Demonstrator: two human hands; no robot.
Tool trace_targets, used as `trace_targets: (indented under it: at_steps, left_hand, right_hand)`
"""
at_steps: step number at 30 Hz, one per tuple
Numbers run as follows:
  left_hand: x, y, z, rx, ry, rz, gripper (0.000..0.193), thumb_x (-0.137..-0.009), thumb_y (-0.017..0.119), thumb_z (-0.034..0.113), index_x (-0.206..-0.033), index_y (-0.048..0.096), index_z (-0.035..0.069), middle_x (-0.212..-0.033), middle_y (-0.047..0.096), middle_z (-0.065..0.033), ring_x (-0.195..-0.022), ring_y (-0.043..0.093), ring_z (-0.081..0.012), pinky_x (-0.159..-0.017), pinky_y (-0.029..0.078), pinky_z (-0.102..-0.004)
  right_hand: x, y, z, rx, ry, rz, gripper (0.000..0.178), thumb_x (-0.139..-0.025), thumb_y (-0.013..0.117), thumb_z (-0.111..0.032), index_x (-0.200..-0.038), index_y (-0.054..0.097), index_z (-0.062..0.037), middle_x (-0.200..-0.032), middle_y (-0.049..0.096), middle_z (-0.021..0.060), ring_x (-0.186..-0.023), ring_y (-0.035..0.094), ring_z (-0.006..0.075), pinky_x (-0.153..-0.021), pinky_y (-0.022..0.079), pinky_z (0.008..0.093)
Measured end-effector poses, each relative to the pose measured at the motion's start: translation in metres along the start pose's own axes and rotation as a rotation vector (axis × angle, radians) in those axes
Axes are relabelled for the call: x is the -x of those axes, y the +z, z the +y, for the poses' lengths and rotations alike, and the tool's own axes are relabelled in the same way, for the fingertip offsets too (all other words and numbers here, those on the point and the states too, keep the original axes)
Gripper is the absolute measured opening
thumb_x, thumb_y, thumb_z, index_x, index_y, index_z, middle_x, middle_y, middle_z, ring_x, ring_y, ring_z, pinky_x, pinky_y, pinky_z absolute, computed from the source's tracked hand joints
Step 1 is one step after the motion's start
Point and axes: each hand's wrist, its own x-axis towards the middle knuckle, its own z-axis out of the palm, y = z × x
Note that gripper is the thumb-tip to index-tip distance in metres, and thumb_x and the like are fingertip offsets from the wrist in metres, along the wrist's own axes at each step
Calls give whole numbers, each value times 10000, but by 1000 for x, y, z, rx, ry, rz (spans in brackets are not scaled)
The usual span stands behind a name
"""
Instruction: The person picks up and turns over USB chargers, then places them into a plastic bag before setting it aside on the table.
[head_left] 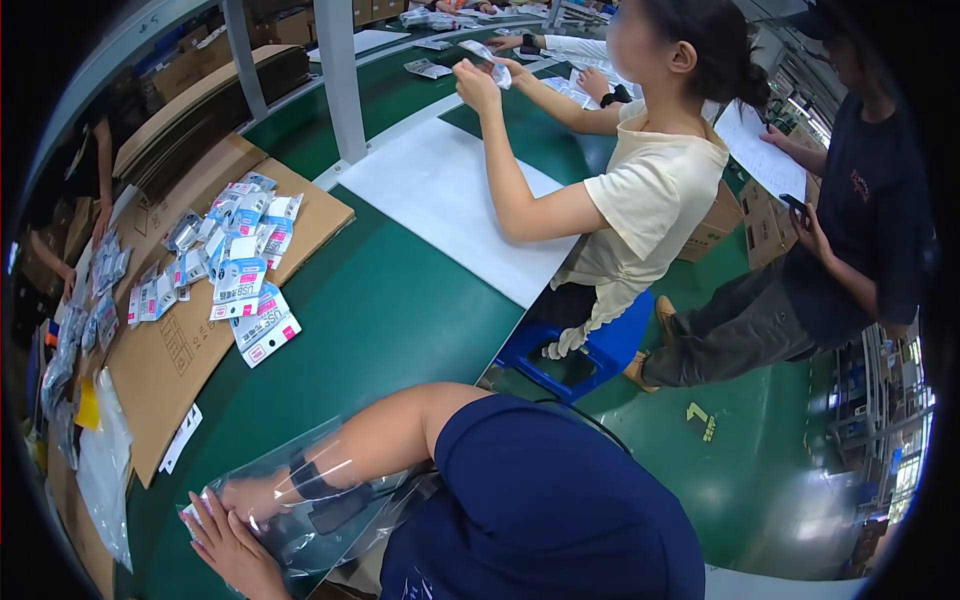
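My right hand (252, 498) is inside a clear plastic bag (345, 525), near the front edge of the green table. The bag covers my forearm past a dark wrist strap (312, 478). Glare and my other hand hide the right fingertips. My left hand (232, 548) lies over the closed end of the bag, its fingers stretched out and slightly apart. Something pale and printed (200, 512) shows at that end, too covered to name.
Packets (240, 265) in blue, white and pink are heaped on flat cardboard (165, 365). Clear bags (102, 470) lie at far left. A co-worker (650, 190) holds a packet beside a white sheet (455, 195). Another person (850, 190) stands right of a blue stool (585, 350).
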Motion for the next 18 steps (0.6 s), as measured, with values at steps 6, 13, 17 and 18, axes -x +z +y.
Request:
trace_targets:
  at_steps: [6, 13, 17, 18]
  left_hand:
    - [7, 1, -8, -86, 7, -3, 473, -1037, 252, 348, -1471, 352, 190, -1560, 255, 4, -1444, 198, -249, -1144, 160, -473]
    - [4, -3, -39, -250, -159, -181, 499, -1031, 249, 399, -1488, 312, 209, -1564, 241, 12, -1443, 199, -253, -1130, 163, -528]
    - [8, -8, -50, -364, -198, -215, 511, -1027, 282, 393, -1490, 304, 178, -1564, 242, -8, -1440, 206, -264, -1124, 158, -557]
    - [10, -9, -51, -372, -215, -229, 511, -1027, 282, 393, -1490, 304, 178, -1564, 242, -8, -1440, 206, -264, -1124, 158, -557]
  right_hand:
    - [32, -4, -30, -223, 18, -31, 384, -837, 496, -37, -1212, 505, 41, -760, 639, 141, -609, 651, 203, -520, 519, 324]
    - [68, -20, -28, 17, -34, -102, 744, -817, 495, -28, -1470, 140, -6, -768, 637, 117, -596, 651, 184, -525, 520, 293]
    - [83, -23, -26, -71, 11, -119, 841, -825, 486, -32, -1488, -30, -8, -788, 649, 111, -588, 650, 180, -526, 526, 284]
    - [87, -24, -27, -64, 8, -129, 857, -835, 509, -28, -1487, -45, -10, -776, 648, 124, -590, 653, 188, -522, 534, 293]
